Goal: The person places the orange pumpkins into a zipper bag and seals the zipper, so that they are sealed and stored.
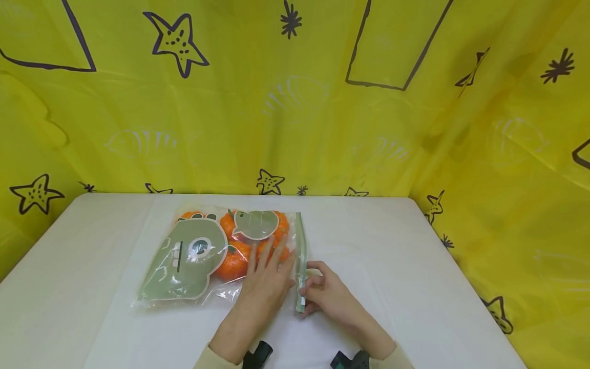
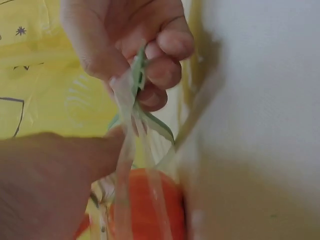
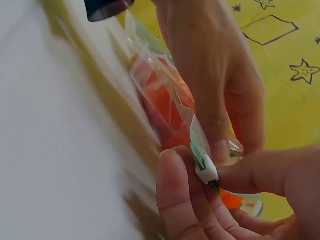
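Note:
A clear zip bag (image 1: 184, 266), printed with a green one-eyed cartoon figure, lies on the white table. Through its plastic show several round orange fruit-like things (image 1: 232, 261) with green tops. My left hand (image 1: 265, 292) rests on the bag with its fingers spread and straight, just left of the opening edge. Along that edge runs a green zip strip (image 1: 301, 233). At the strip's near end my right hand (image 1: 332, 297) pinches the white slider (image 3: 206, 171) between thumb and fingers. In the left wrist view an orange thing (image 2: 150, 205) sits below the strip.
The white table (image 1: 392, 256) extends to both sides of the bag. Behind it and along the sides hangs a yellow curtain (image 1: 230, 113) with dark starfish drawings. Dark devices (image 1: 352, 360) are worn at both wrists.

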Available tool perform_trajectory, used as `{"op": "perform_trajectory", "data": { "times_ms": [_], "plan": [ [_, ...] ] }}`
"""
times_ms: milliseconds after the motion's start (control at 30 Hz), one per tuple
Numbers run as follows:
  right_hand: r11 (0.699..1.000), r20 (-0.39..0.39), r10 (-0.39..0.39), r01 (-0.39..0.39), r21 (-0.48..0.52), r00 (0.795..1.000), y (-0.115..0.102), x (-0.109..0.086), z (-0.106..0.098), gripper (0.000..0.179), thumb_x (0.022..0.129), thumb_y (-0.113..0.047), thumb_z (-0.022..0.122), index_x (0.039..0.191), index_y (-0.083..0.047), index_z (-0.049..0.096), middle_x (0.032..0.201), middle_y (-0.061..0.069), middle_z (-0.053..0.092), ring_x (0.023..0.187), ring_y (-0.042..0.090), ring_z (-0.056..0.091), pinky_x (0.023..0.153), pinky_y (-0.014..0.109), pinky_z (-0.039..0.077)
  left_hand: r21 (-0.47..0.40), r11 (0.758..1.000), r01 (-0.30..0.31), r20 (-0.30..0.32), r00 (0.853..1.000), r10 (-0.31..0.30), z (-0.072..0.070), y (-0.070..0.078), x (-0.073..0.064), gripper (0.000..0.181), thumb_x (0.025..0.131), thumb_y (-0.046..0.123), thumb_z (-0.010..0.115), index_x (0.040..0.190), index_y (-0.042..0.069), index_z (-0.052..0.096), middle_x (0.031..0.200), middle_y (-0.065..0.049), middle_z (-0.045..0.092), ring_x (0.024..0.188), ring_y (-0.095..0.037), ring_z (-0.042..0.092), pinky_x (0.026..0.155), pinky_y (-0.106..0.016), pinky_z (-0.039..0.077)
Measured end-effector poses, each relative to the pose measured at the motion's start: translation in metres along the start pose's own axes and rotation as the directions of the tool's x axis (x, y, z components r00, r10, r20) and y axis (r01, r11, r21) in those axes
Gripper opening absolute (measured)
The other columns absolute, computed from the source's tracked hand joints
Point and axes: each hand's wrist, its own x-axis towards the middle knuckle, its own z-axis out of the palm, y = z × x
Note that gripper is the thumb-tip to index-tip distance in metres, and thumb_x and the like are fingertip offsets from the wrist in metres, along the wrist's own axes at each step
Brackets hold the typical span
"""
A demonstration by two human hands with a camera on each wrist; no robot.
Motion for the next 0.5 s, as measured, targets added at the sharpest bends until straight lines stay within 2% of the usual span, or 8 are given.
{"op": "perform_trajectory", "data": {
  "times_ms": [133, 233, 300, 400, 500],
  "plan": [
    [0.999, -0.001, 0.003, -0.003, -0.035, 1.000, -0.003, -0.002, -0.010, 0.065, 0.090, -0.002, 0.059, 0.146, 0.000, 0.026, 0.090, 0.006, 0.061, 0.066, 0.019, 0.063, 0.065, 0.034, 0.059, -0.005, 0.997, -0.082, 0.108, 0.991, 0.082, -0.006, 0.003, -0.001, 0.062, 0.088, 0.030, 0.073, 0.143, 0.014, 0.051, 0.160, -0.009, 0.034, 0.151, -0.032, 0.023, 0.120, -0.063, 0.017],
    [0.999, -0.004, 0.011, -0.011, -0.052, 1.000, -0.005, -0.004, -0.017, 0.066, 0.089, -0.003, 0.058, 0.147, 0.002, 0.026, 0.089, 0.005, 0.062, 0.064, 0.017, 0.062, 0.064, 0.033, 0.058, -0.037, 0.993, -0.115, 0.209, 0.971, 0.121, -0.009, 0.005, -0.002, 0.069, 0.088, 0.035, 0.070, 0.149, 0.014, 0.044, 0.163, -0.005, 0.029, 0.154, -0.029, 0.017, 0.121, -0.063, 0.011],
    [0.998, -0.006, 0.015, -0.016, -0.060, 1.000, -0.007, -0.005, -0.021, 0.066, 0.090, -0.004, 0.059, 0.147, 0.005, 0.027, 0.088, 0.004, 0.063, 0.063, 0.016, 0.062, 0.063, 0.031, 0.057, -0.056, 0.992, -0.113, 0.262, 0.957, 0.124, -0.009, 0.007, -0.002, 0.079, 0.084, 0.041, 0.071, 0.152, 0.015, 0.039, 0.164, -0.004, 0.026, 0.155, -0.027, 0.013, 0.121, -0.063, 0.006],
    [0.998, 0.027, 0.030, -0.029, -0.053, 0.999, -0.008, -0.006, -0.026, 0.067, 0.092, -0.007, 0.061, 0.147, 0.009, 0.026, 0.085, 0.003, 0.065, 0.062, 0.014, 0.064, 0.062, 0.028, 0.057, -0.041, 0.992, -0.115, 0.271, 0.955, 0.122, -0.006, 0.011, -0.003, 0.093, 0.076, 0.047, 0.077, 0.153, 0.014, 0.036, 0.165, -0.005, 0.025, 0.155, -0.028, 0.012, 0.120, -0.065, 0.005],
    [0.998, 0.077, 0.042, -0.039, -0.041, 0.996, -0.009, -0.006, -0.028, 0.069, 0.093, -0.011, 0.063, 0.147, 0.014, 0.026, 0.083, 0.003, 0.070, 0.062, 0.014, 0.066, 0.061, 0.027, 0.058, 0.027, 0.992, -0.123, 0.219, 0.969, 0.114, -0.001, 0.016, -0.005, 0.092, 0.075, 0.040, 0.080, 0.152, 0.012, 0.038, 0.163, -0.007, 0.028, 0.154, -0.030, 0.015, 0.119, -0.066, 0.010]
  ]
}}
